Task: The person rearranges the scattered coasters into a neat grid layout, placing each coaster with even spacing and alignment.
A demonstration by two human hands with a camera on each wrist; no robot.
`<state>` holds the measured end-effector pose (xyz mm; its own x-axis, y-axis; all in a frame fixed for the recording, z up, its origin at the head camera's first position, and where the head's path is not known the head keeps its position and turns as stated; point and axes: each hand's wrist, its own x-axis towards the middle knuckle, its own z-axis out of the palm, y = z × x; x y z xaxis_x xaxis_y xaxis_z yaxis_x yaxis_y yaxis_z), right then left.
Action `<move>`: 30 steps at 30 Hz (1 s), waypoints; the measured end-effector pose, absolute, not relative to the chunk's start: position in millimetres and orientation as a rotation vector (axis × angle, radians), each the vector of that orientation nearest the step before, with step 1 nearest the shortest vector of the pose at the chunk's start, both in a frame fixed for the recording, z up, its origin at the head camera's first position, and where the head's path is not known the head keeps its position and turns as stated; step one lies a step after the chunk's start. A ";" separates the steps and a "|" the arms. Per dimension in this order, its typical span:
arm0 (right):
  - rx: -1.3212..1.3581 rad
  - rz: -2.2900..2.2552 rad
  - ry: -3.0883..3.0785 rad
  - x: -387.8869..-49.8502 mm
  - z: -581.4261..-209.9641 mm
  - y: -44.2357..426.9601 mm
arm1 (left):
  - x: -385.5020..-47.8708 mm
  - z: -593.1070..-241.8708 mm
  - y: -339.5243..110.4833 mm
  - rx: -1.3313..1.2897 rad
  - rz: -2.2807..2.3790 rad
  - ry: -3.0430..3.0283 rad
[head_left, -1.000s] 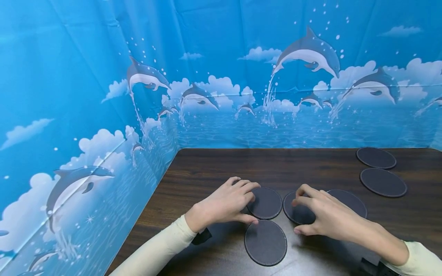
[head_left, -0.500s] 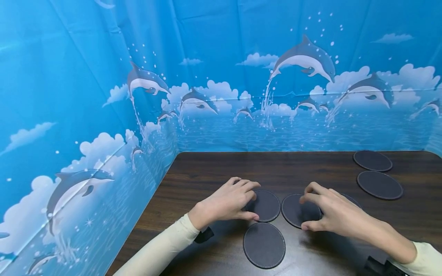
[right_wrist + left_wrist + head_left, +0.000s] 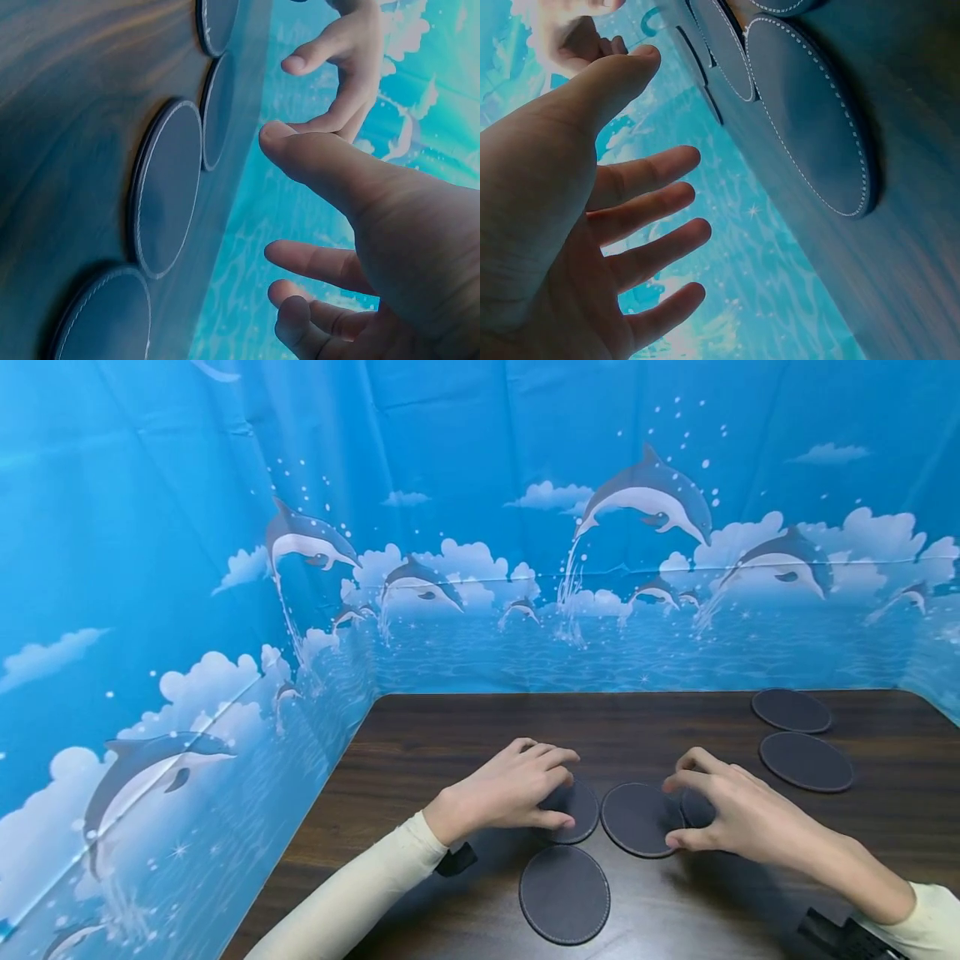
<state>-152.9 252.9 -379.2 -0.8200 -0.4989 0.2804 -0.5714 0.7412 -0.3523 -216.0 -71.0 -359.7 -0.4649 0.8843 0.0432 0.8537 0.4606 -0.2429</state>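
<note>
Several dark round coasters with pale stitched rims lie on the table. My left hand [image 3: 510, 789] is over the left part of one coaster [image 3: 583, 814], its fingers loosely bent and nothing in its grasp. In the left wrist view the fingers stand apart, clear of the stitched coaster [image 3: 810, 120]. My right hand [image 3: 738, 814] hovers between the middle coaster [image 3: 637, 822] and a partly hidden coaster [image 3: 697, 810] at its right. Its thumb and fingers are spread, and the right wrist view shows them apart from the coasters [image 3: 169, 187]. Nearest me lies another coaster [image 3: 565, 894].
At the back right, two coasters, a nearer one [image 3: 806, 762] and a farther one [image 3: 791, 710], lie almost touching on the dark wooden table [image 3: 450, 727]. A blue dolphin-print curtain [image 3: 480, 527] rises along the table's back and left edges.
The right hand has shifted to the right, uncovering more of the middle coaster. My left hand has moved slightly right over its coaster. The head view has also shifted a little.
</note>
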 end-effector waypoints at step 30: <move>0.608 0.708 -2.780 -164.4 -398.2 341.7 | -284.9 -375.1 18.7 -1.614 0.140 -2.844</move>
